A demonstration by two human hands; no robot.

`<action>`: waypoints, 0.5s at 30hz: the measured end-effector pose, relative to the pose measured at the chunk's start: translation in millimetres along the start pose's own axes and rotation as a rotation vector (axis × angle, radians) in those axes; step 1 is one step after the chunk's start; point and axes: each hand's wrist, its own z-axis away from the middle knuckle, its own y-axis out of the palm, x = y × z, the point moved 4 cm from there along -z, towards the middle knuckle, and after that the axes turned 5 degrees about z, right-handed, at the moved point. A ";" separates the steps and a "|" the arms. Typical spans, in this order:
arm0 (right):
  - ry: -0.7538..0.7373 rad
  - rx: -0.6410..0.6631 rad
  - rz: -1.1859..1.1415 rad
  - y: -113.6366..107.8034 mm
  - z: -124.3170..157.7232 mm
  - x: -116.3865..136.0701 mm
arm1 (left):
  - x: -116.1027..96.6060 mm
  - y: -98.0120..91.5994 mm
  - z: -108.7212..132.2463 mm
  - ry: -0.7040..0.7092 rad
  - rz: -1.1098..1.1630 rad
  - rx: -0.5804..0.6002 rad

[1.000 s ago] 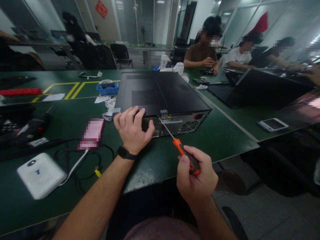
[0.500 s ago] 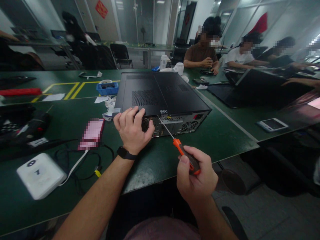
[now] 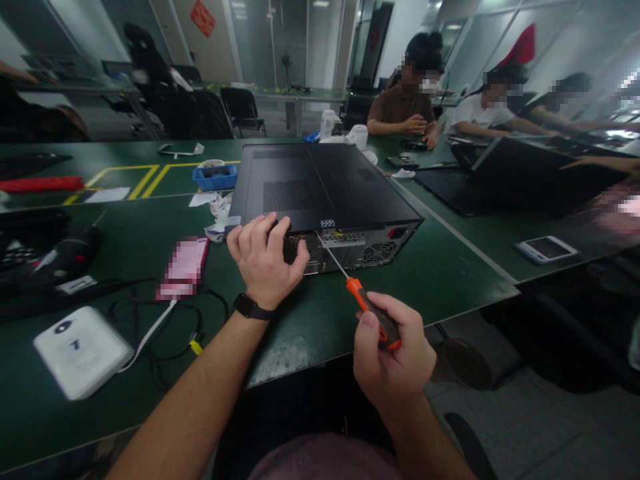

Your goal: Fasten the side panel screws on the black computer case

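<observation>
A black desktop computer case [image 3: 320,177] lies flat on the green table, its metal rear panel [image 3: 345,252] facing me. My left hand [image 3: 267,257] rests on the rear left edge of the case. Its fingers are spread over the top edge and the thumb points along the rear panel. A screwdriver [image 3: 373,310] with an orange and dark handle is wrapped in my right hand [image 3: 395,353]. Its thin shaft slants up and left, with the tip at the upper edge of the rear panel. Any screw under the tip is too small to make out.
To the left are a white power bank [image 3: 83,353], a pink phone [image 3: 184,267], dark cables and a power drill [image 3: 75,250]. A blue tray [image 3: 215,177] stands beside the case. A white phone [image 3: 546,249] lies right. Other people sit across the table [image 3: 465,267].
Both my hands, the screwdriver and the case look the same as before. In the background, a co-worker's hands have shifted slightly.
</observation>
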 end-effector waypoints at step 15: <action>0.010 -0.009 0.017 0.5 1.1 -3.1 | 0.1 -0.4 -0.4 -0.001 0.006 0.001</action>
